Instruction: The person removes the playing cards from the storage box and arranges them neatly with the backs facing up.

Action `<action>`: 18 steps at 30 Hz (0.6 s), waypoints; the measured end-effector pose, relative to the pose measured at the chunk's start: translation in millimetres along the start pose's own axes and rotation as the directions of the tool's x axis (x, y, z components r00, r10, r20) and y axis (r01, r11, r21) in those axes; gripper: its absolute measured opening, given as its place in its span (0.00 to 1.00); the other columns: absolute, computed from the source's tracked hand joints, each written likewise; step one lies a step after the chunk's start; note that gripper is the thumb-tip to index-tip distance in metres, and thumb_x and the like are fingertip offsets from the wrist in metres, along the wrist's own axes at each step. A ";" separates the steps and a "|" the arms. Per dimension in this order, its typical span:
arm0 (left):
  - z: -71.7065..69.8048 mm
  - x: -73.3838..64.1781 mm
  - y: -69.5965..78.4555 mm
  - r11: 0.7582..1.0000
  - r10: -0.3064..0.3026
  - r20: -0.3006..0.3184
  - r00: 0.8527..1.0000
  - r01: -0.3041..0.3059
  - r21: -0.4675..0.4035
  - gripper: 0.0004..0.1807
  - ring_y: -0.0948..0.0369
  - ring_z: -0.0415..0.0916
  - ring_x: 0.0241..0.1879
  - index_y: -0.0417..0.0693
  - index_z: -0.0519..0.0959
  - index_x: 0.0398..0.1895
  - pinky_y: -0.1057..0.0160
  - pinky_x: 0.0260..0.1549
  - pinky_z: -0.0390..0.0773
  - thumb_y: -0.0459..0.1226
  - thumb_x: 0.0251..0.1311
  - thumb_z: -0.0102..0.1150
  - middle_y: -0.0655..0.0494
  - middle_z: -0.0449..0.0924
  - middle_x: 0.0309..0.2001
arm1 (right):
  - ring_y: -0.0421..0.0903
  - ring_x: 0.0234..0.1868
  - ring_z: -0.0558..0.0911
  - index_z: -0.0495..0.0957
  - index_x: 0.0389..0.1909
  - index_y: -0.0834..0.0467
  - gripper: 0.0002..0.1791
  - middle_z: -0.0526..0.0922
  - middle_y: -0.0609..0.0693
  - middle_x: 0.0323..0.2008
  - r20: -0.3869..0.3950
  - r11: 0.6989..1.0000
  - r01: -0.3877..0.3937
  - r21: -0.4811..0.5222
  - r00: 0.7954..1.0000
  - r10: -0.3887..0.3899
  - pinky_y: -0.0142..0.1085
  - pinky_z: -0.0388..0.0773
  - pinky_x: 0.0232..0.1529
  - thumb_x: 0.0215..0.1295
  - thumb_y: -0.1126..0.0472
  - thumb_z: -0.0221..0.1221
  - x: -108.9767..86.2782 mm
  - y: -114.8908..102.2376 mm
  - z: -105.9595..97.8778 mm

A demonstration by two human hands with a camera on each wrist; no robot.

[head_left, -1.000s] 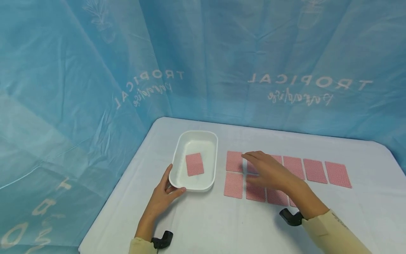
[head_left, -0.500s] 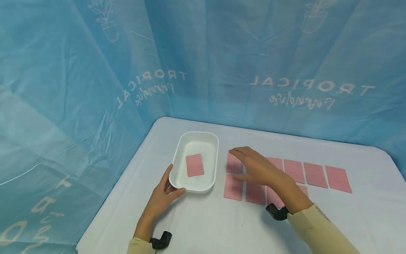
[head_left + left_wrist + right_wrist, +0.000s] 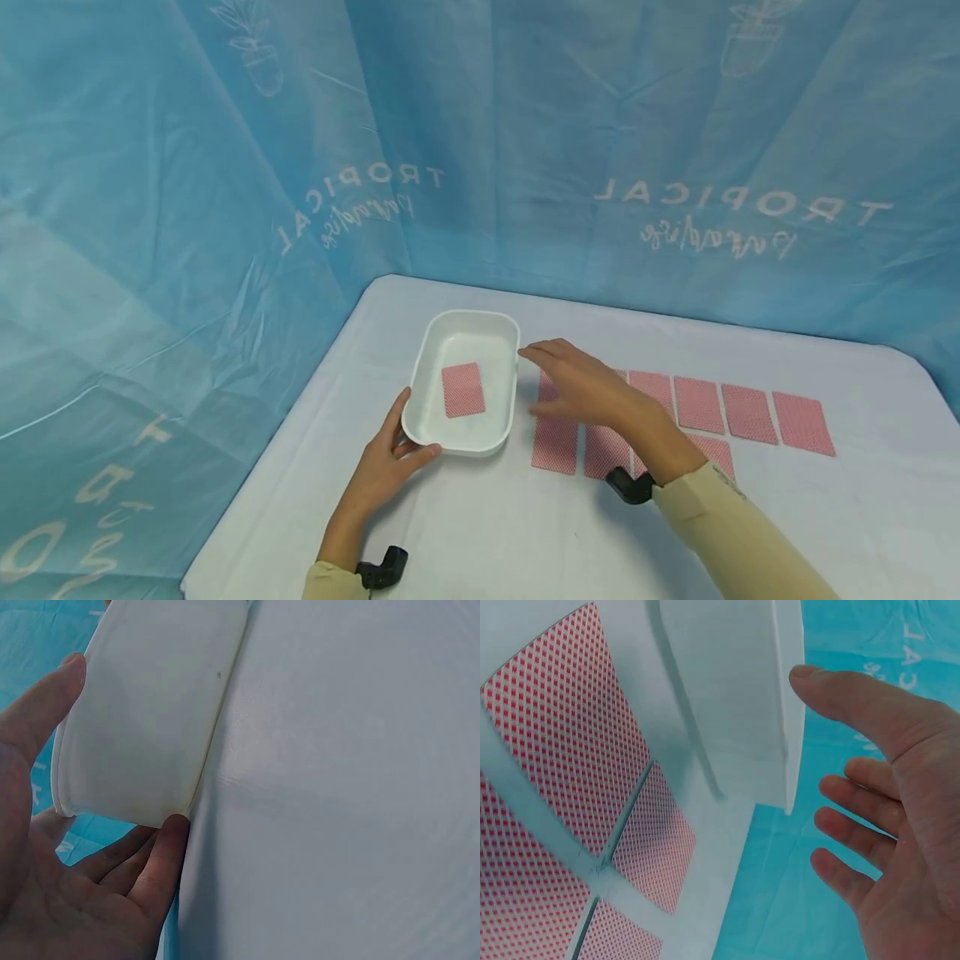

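A white rectangular tray stands on the table's left part, with one red-patterned playing card lying back-up inside it. My left hand grips the tray's near left corner, thumb on one side and fingers around the other; the left wrist view shows the tray's outer wall between them. My right hand hovers just right of the tray with fingers spread loosely and holding nothing. In the right wrist view its thumb is close to the tray's rim; whether they touch I cannot tell.
Two rows of red-backed playing cards lie right of the tray, some hidden under my right hand and forearm. The far row ends at a card on the right. Blue printed curtains border the white-covered table.
My right hand has travelled left, from above the cards to beside the tray's right side. My left hand keeps its hold on the tray, and the card inside stays put.
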State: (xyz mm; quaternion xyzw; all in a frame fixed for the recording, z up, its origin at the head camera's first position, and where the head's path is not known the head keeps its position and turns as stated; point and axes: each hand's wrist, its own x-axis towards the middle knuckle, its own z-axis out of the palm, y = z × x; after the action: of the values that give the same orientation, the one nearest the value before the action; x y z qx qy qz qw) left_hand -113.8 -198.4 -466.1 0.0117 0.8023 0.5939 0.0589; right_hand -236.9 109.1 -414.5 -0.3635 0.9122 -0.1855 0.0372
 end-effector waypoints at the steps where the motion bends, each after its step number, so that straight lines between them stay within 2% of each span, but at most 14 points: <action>1: 0.4 0.8 -2.9 1.000 0.000 -0.002 1.000 0.000 -0.003 0.54 0.46 0.65 0.64 0.60 0.42 0.77 0.49 0.54 0.70 0.41 0.56 0.69 0.46 0.53 0.72 | 0.46 0.66 0.63 0.65 0.69 0.53 0.45 0.67 0.47 0.64 0.004 1.000 0.002 -0.002 1.000 -0.002 0.43 0.63 0.62 0.51 0.44 0.70 1.1 -0.1 0.8; 6: 3.7 6.9 -24.1 1.000 0.004 -0.024 1.000 -0.004 0.011 0.54 0.50 0.68 0.62 0.70 0.44 0.76 0.53 0.53 0.72 0.47 0.53 0.71 0.51 0.56 0.72 | 0.45 0.66 0.62 0.65 0.69 0.55 0.45 0.67 0.47 0.65 0.029 1.000 0.009 0.016 1.000 -0.010 0.41 0.63 0.62 0.51 0.45 0.70 10.4 -4.7 4.3; 9: 4.6 3.5 -15.1 1.000 -0.011 -0.020 1.000 0.011 0.017 0.54 0.49 0.68 0.62 0.68 0.44 0.76 0.53 0.53 0.72 0.46 0.53 0.71 0.50 0.56 0.72 | 0.45 0.66 0.63 0.65 0.68 0.55 0.44 0.67 0.47 0.64 0.051 1.000 0.024 -0.001 0.998 -0.024 0.41 0.64 0.62 0.52 0.45 0.71 18.0 -10.8 7.7; 13: 2.7 -2.6 4.3 1.000 -0.027 -0.015 1.000 0.028 0.010 0.54 0.46 0.66 0.63 0.61 0.43 0.77 0.50 0.54 0.71 0.42 0.54 0.71 0.46 0.55 0.72 | 0.44 0.66 0.63 0.65 0.69 0.54 0.45 0.67 0.46 0.65 0.067 0.997 0.058 -0.043 0.996 -0.055 0.39 0.64 0.61 0.52 0.45 0.70 29.4 -22.6 12.0; 18: 0.4 -0.8 4.0 1.000 -0.009 -0.003 1.000 0.009 0.012 0.54 0.46 0.64 0.64 0.58 0.43 0.77 0.48 0.55 0.69 0.43 0.55 0.70 0.45 0.54 0.72 | 0.44 0.66 0.63 0.63 0.70 0.53 0.45 0.66 0.45 0.65 0.097 0.996 0.070 -0.056 0.993 -0.065 0.39 0.65 0.61 0.52 0.44 0.70 40.3 -31.6 18.0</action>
State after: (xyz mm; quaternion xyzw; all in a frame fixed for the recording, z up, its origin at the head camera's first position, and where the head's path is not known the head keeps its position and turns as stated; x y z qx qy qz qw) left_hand -113.1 -196.9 -462.3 0.0076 0.8060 0.5888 0.0605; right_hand -242.3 55.1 -416.9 -0.4034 0.9017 -0.1422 0.0635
